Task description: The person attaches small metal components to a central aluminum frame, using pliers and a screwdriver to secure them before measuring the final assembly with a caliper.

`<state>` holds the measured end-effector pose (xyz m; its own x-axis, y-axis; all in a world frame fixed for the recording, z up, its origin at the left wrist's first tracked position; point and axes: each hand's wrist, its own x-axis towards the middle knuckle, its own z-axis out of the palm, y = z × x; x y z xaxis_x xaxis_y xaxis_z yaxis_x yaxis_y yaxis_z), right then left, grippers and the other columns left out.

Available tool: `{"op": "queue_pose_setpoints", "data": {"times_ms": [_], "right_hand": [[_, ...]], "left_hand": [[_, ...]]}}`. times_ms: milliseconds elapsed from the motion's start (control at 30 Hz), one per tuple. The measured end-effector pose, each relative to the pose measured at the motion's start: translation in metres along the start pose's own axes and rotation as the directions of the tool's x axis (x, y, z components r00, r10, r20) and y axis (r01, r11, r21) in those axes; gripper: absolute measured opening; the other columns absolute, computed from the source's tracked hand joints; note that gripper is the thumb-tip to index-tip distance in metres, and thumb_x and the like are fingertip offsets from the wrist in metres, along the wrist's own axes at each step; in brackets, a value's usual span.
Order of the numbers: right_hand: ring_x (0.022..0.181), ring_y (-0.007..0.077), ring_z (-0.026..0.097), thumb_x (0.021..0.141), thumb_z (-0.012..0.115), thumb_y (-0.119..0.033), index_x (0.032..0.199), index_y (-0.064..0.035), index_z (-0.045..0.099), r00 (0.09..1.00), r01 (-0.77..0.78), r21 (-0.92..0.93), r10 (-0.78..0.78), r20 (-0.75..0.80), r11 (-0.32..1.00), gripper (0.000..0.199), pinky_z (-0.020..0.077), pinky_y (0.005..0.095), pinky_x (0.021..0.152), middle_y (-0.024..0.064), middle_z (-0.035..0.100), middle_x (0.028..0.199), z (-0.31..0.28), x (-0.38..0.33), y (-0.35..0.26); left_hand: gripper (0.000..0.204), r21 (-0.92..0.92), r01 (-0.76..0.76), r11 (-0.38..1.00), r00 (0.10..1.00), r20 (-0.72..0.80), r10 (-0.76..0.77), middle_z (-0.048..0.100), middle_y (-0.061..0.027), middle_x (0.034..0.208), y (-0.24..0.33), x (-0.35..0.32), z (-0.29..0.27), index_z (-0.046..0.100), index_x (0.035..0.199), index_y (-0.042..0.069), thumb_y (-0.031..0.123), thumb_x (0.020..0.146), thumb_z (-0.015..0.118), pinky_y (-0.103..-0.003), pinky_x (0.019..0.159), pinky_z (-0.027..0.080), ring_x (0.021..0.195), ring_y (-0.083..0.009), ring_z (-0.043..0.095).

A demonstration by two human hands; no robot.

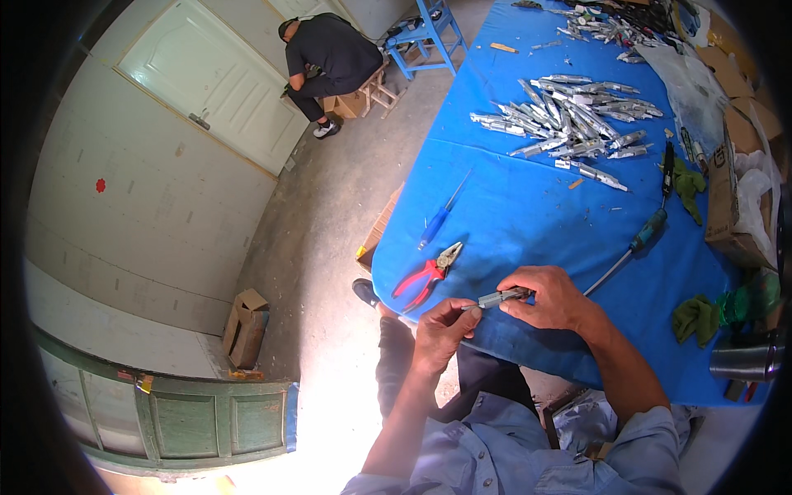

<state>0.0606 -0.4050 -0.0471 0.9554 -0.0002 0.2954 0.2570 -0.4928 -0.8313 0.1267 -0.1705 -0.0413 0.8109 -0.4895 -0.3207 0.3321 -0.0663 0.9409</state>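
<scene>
Between my two hands, over the near edge of the table, is a slim silvery metal part (493, 299). My left hand (445, 330) pinches its left end between thumb and fingers. Closed around the other end is my right hand (554, 299), whose fingers hide part of it. Pliers with red handles (426, 279) lie just beyond my left hand. Farther off rests a screwdriver with a blue handle (436, 227). To the right of my right hand lies a teal-handled tool with a long shaft (648, 232). A heap of similar silvery parts (569, 120) covers the table's far middle.
A blue cloth covers the table (511, 223). Along its right side stand a cardboard box (726, 194), green rags (695, 320) and a dark metal cup (745, 356). A person (334, 62) sits bent over at the far left, near a blue chair (427, 37).
</scene>
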Motion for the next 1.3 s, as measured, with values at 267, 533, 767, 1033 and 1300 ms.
{"op": "queue_pose_setpoints", "data": {"times_ms": [267,533,767,1033,1300], "right_hand": [[0.075,0.0267,0.073,0.084,0.082,-0.019,0.101,-0.0067,0.075,1.000,-0.006,-0.005,0.006,-0.004,1.000,0.022,0.0576,0.0365,0.067,0.0102,0.074,0.088,0.0009,-0.0003,0.0002],[0.078,0.0250,0.075,0.084,0.082,-0.016,0.107,-0.0057,0.076,1.000,-0.015,0.001,0.015,-0.003,1.000,0.025,0.0604,0.0349,0.069,0.0110,0.076,0.092,0.0010,-0.0013,0.0001],[0.076,0.0253,0.074,0.085,0.082,-0.019,0.104,-0.0076,0.076,1.000,-0.026,0.011,0.026,-0.005,1.000,0.023,0.0591,0.0356,0.068,0.0098,0.075,0.090,0.0028,-0.0014,0.0018],[0.076,0.0256,0.073,0.085,0.082,-0.019,0.102,-0.0077,0.076,1.000,-0.019,-0.003,0.019,-0.005,1.000,0.021,0.0585,0.0358,0.068,0.0098,0.074,0.089,0.0021,-0.0011,0.0005],[0.075,0.0264,0.073,0.085,0.082,-0.019,0.101,-0.0083,0.075,1.000,-0.014,-0.010,0.014,-0.005,1.000,0.021,0.0574,0.0363,0.066,0.0095,0.074,0.088,0.0014,-0.0010,0.0002]], "left_hand": [[0.014,-0.001,-0.002,1.000,1.000,-0.004,0.002,0.071,-0.0020,0.084,-0.0006,-0.0008,-0.0001,0.077,0.107,0.003,0.011,0.096,0.079,-0.024,0.067,0.052,0.073,-0.0090,0.063],[0.014,-0.014,-0.002,1.000,1.000,-0.013,0.002,0.073,-0.0033,0.086,-0.0016,-0.0009,-0.0006,0.077,0.107,0.003,0.009,0.095,0.080,-0.025,0.067,0.053,0.073,-0.0097,0.064],[0.015,-0.014,0.001,1.000,1.000,-0.008,-0.001,0.073,-0.0036,0.085,-0.0037,-0.0002,-0.0023,0.076,0.108,0.003,0.010,0.095,0.080,-0.025,0.068,0.053,0.073,-0.0100,0.064],[0.014,-0.009,-0.002,1.000,1.000,-0.007,0.002,0.072,-0.0031,0.085,-0.0031,-0.0005,-0.0018,0.076,0.108,0.003,0.010,0.096,0.079,-0.025,0.068,0.053,0.073,-0.0097,0.064],[0.014,0.015,-0.009,1.000,1.000,-0.009,0.009,0.072,-0.0030,0.086,-0.0038,-0.0004,-0.0025,0.077,0.108,0.003,0.010,0.096,0.078,-0.025,0.068,0.053,0.074,-0.0097,0.065]]}}
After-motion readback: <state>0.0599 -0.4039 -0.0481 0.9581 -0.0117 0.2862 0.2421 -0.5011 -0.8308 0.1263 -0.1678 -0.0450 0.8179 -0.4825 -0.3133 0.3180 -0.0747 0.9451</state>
